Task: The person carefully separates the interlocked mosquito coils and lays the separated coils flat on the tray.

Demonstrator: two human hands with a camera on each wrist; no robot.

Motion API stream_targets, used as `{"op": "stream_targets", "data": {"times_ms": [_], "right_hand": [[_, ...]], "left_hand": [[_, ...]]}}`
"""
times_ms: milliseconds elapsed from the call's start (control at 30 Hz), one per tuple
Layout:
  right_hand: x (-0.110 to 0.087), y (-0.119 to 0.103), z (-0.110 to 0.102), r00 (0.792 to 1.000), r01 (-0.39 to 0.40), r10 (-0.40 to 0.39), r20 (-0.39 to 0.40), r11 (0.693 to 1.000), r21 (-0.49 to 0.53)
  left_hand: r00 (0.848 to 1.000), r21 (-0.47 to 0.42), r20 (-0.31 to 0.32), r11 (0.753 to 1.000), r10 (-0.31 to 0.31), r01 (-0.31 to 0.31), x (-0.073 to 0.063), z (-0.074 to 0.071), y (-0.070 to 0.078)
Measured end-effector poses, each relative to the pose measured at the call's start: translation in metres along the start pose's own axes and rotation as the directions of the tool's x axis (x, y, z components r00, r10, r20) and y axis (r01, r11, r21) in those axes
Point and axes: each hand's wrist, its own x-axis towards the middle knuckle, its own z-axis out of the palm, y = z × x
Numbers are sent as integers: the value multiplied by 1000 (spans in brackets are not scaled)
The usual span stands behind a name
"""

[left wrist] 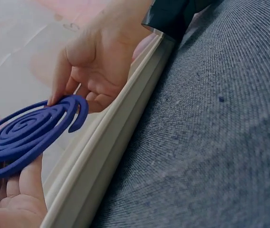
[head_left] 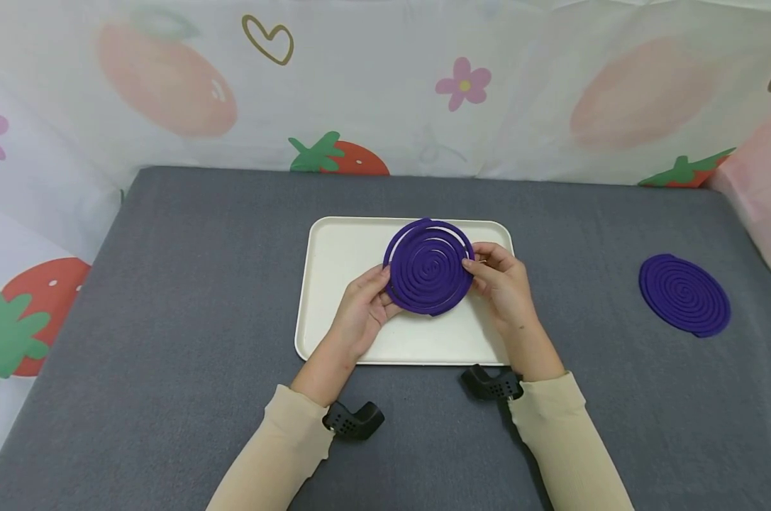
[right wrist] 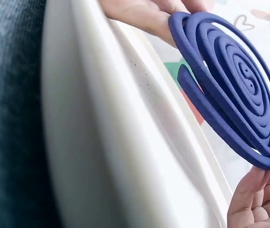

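A flat purple spiral coil (head_left: 431, 273), wound like a round disc, is held up over a cream rectangular tray (head_left: 334, 284). My left hand (head_left: 362, 312) grips its left edge, thumb on top and fingers underneath. At the right edge, my right hand (head_left: 503, 284) pinches the coil between thumb and fingers. The left wrist view has the coil (left wrist: 28, 130) tilted, with a loose outer end hanging slightly away from the windings. Gaps show between some outer turns of the coil (right wrist: 220, 80) in the right wrist view.
A second purple spiral coil (head_left: 685, 294) lies flat on the grey cloth-covered table (head_left: 200, 298), off to the right. Behind the table hangs a white curtain (head_left: 372, 85) printed with fruit and flowers. Black wrist devices (head_left: 353, 420) sit at both cuffs.
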Motion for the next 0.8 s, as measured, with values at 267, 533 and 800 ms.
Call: {"op": "stream_targets", "data": {"times_ms": [267, 533, 800], "right_hand": [[-1, 0, 0, 1000, 1, -1, 12, 1000, -15], [1, 2, -1, 999, -21, 25, 35, 995, -97], [1, 2, -1, 998, -47, 52, 41, 990, -132]], "left_hand": [[1000, 0, 3, 1000, 2, -2, 1, 0, 0], [999, -14, -15, 999, 40, -40, 2, 0, -1], [998, -27, -26, 998, 52, -52, 2, 0, -1]]}}
